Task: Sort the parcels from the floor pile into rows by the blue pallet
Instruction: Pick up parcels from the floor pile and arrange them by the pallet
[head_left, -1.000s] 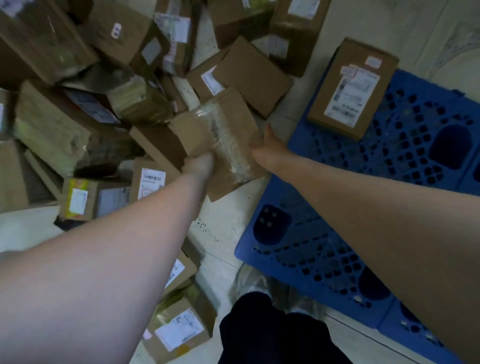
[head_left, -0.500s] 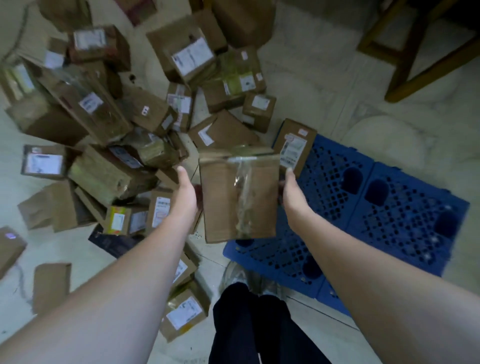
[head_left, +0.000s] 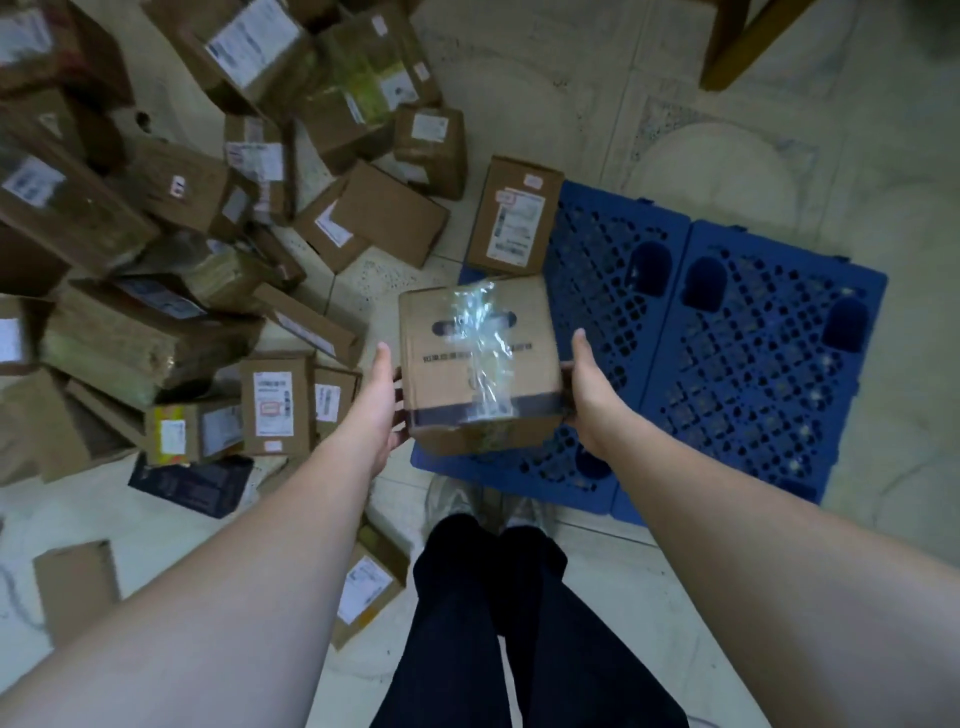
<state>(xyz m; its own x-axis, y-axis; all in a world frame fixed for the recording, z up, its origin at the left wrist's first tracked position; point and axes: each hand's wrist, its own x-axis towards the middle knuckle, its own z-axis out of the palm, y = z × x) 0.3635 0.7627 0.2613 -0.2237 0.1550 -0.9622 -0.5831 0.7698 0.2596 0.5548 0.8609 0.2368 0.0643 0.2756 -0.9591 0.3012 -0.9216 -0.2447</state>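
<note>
A brown cardboard parcel (head_left: 480, 364) with crinkled clear tape down its middle hangs in the air over the near-left corner of the blue pallet (head_left: 727, 358). My left hand (head_left: 376, 400) holds its left side and my right hand (head_left: 587, 384) holds its right side, fingers wrapped under and behind it. One labelled parcel (head_left: 511, 218) stands upright on the pallet's far-left corner. The floor pile (head_left: 171, 218) of brown boxes spreads across the left half of the view.
My dark trousers and shoes (head_left: 488, 509) are just below the pallet's near edge. A dark blue flat parcel (head_left: 192, 483) and small labelled boxes (head_left: 363, 587) lie by my left leg. A wooden furniture leg (head_left: 737, 47) stands at the top right. Pale tiled floor (head_left: 727, 571) surrounds the pallet.
I lifted the parcel out of the pile with both hands and carried it right and toward me, turning it so a printed face shows. The view pulled back and up.
</note>
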